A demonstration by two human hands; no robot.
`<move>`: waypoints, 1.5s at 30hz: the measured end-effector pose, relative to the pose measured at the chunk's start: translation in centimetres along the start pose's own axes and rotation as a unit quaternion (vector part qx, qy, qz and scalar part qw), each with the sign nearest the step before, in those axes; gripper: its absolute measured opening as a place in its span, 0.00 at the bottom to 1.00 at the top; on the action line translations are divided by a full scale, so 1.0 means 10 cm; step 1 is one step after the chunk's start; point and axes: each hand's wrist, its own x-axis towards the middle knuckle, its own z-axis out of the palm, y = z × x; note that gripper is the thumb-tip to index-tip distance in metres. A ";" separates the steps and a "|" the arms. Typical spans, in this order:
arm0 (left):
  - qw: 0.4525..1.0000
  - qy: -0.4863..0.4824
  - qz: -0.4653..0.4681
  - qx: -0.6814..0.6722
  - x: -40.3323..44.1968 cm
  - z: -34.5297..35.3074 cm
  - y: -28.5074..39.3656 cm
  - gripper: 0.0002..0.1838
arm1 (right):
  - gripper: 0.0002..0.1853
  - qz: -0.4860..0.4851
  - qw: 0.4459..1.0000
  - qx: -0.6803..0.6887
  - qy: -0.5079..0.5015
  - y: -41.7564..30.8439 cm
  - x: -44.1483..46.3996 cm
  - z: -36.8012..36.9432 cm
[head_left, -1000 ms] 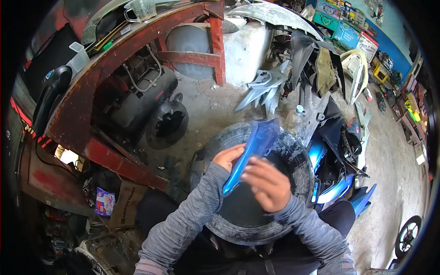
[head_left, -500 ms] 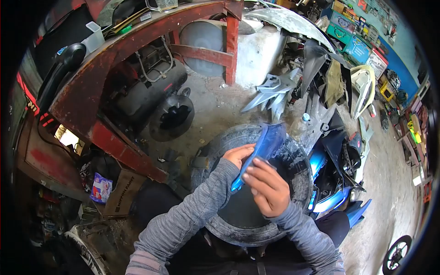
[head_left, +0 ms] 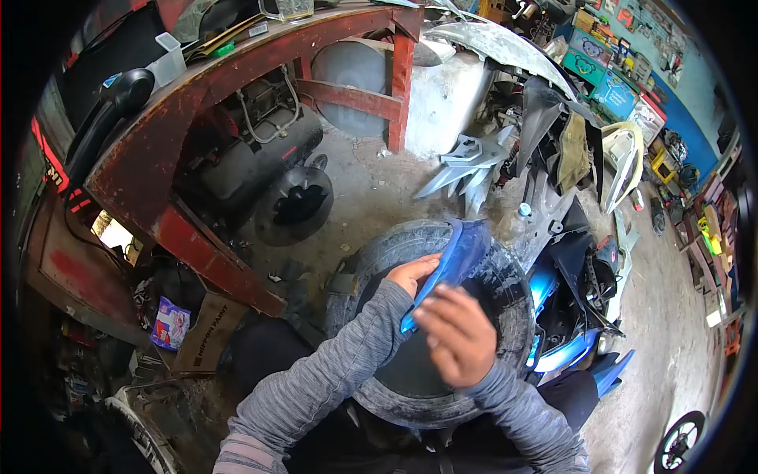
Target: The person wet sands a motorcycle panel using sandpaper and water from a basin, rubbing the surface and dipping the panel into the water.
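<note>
A glossy blue motorcycle fairing panel (head_left: pixel 467 243) stands tilted over a worn black tire (head_left: pixel 375 251). My left hand (head_left: pixel 414 274) grips the panel's left edge, thumb and fingers around it. Close to the panel's lower right side is my right hand (head_left: pixel 456 335), slightly blurred, with its fingers bent and pressed together. Whatever lies under those fingertips, if anything, is hidden. Inside the tire's ring a dark round surface (head_left: pixel 410 365) shows below my hands.
A red wooden bench (head_left: pixel 225 83) stands at left, with a black tank (head_left: pixel 272 146) beneath it. Grey fairing pieces (head_left: pixel 474 162) lie ahead. More blue bodywork (head_left: pixel 572 350) sits right of the tire. A cardboard box (head_left: pixel 210 333) is at lower left, a wheel (head_left: pixel 680 444) at lower right.
My right hand has moved slightly down and toward me, a little away from the panel. My left hand keeps its grip on the panel, which has barely shifted.
</note>
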 end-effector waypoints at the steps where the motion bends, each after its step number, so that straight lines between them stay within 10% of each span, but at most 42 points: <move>1: 1.000 -0.001 -0.002 0.002 0.00 0.02 0.00 0.22 | 0.24 -0.018 1.000 0.023 -0.010 -0.09 0.02 -0.01; 20: 0.993 0.090 0.043 0.058 -0.10 0.09 -0.06 0.22 | 0.19 -0.012 0.999 0.040 0.006 0.15 -0.11 -0.01; 23: 0.996 0.073 0.026 0.049 -0.19 0.12 -0.01 0.20 | 0.19 0.160 0.981 0.027 0.105 0.63 -0.22 0.13; 28: 0.987 0.123 0.062 0.077 -0.23 0.17 -0.07 0.21 | 0.19 0.047 0.998 0.029 0.028 0.21 -0.17 0.06; 32: 0.986 0.113 0.039 0.115 -0.25 0.15 -0.10 0.21 | 0.16 0.182 0.976 0.008 0.121 0.53 -0.14 0.12; 38: 0.988 0.114 0.058 0.087 -0.23 0.03 -0.15 0.22 | 0.17 0.071 0.996 -0.006 0.051 0.20 -0.20 0.10; 42: 0.991 0.068 0.017 0.116 -0.24 -0.10 -0.29 0.22 | 0.17 0.227 0.971 0.020 0.074 0.48 -0.22 0.11; 45: 0.994 0.074 0.048 0.062 -0.26 -0.08 -0.28 0.22 | 0.19 0.060 0.998 -0.027 -0.016 0.09 -0.23 0.06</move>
